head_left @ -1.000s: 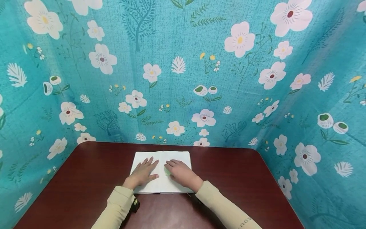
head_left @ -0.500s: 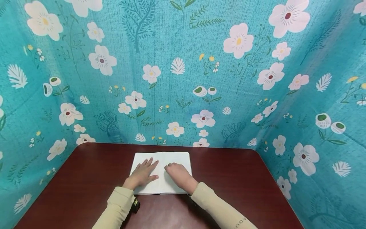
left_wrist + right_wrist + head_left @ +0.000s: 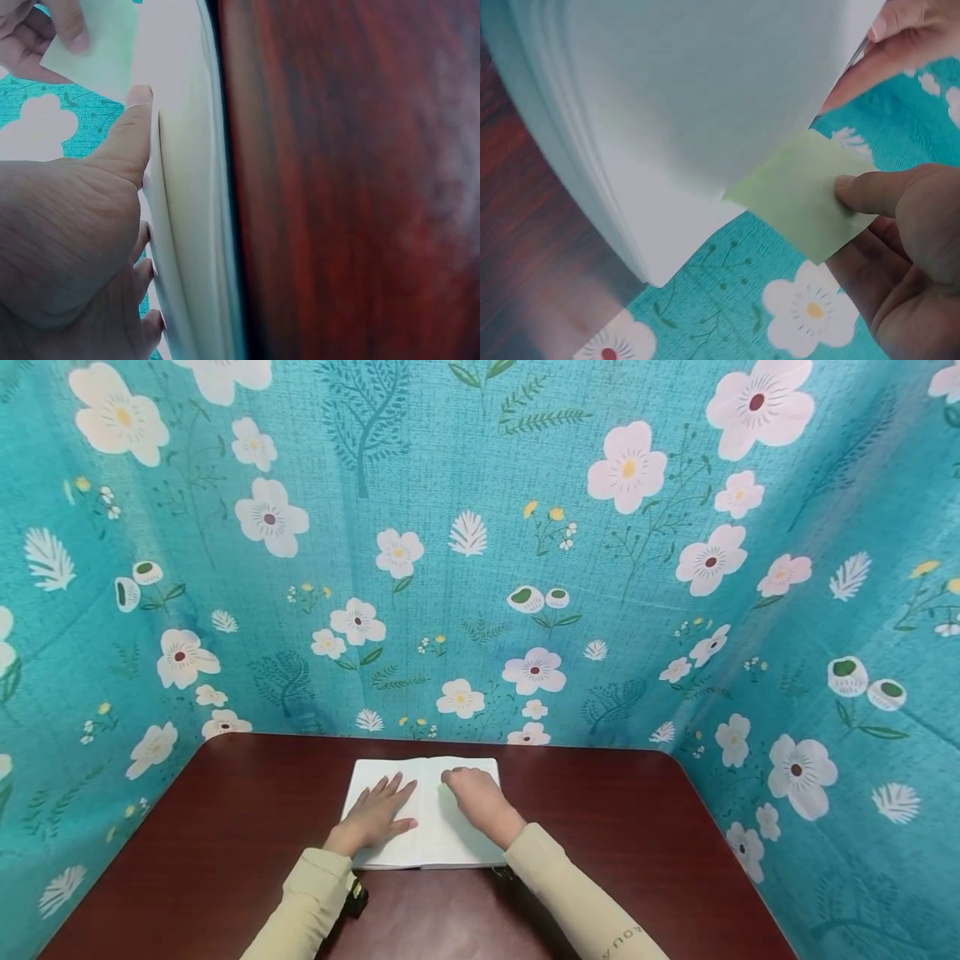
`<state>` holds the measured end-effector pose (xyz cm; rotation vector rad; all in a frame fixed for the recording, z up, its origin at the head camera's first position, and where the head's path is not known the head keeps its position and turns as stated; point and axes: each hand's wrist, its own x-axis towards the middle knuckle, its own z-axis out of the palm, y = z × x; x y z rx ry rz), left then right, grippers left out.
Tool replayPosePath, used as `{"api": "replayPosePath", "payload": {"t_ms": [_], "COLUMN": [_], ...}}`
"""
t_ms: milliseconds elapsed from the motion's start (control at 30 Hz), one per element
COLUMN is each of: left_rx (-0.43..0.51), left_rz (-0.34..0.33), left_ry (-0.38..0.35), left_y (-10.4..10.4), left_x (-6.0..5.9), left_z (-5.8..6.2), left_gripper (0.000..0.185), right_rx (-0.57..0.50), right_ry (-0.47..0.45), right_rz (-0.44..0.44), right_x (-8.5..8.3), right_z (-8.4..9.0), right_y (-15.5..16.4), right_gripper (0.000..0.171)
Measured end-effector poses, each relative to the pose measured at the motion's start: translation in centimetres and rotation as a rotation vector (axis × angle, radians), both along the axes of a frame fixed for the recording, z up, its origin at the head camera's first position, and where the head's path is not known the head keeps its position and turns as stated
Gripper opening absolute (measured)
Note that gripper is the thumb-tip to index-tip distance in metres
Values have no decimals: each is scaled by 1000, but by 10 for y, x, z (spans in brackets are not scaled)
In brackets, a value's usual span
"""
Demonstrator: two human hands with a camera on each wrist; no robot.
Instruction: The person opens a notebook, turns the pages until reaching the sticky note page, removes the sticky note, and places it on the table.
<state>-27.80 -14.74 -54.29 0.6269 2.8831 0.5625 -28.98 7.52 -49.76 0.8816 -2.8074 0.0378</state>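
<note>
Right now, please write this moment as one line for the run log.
left hand: flat on open notebook | right hand: pinches green sticky note at the page | surface: dark red table

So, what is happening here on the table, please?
A person in pale sleeves works on an open book that lies on a dark red table. The left hand rests flat on the left page. The right hand holds a small green sticky note with its fingers, near the top of the right page by the middle fold. Teal flowered cloth hangs around the table.
</note>
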Motion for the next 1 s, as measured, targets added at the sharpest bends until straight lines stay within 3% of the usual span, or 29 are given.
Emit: {"api": "replayPosePath", "payload": {"t_ms": [133, 400, 600, 767, 1000], "left_rx": [8, 21, 18, 17, 8], "left_rz": [8, -9, -14, -7, 6], "left_ry": [3, -6, -12, -21, -21], "left_y": [0, 1, 2, 4, 3], "left_x": [2, 2, 2, 3, 3], "left_z": [1, 3, 4, 4, 4], "left_gripper": [68, 68, 68, 68, 69], "right_rx": [-150, -577, -817, -931, -936], "right_ry": [-23, -106, -74, -34, 3], "right_rz": [-12, -54, -82, -100, -151], "right_x": [-8, -22, -30, -34, -38], "right_z": [-1, 1, 5, 7, 8], "right_y": [9, 42, 66, 85, 108], "right_gripper": [24, 19, 18, 18, 17]}}
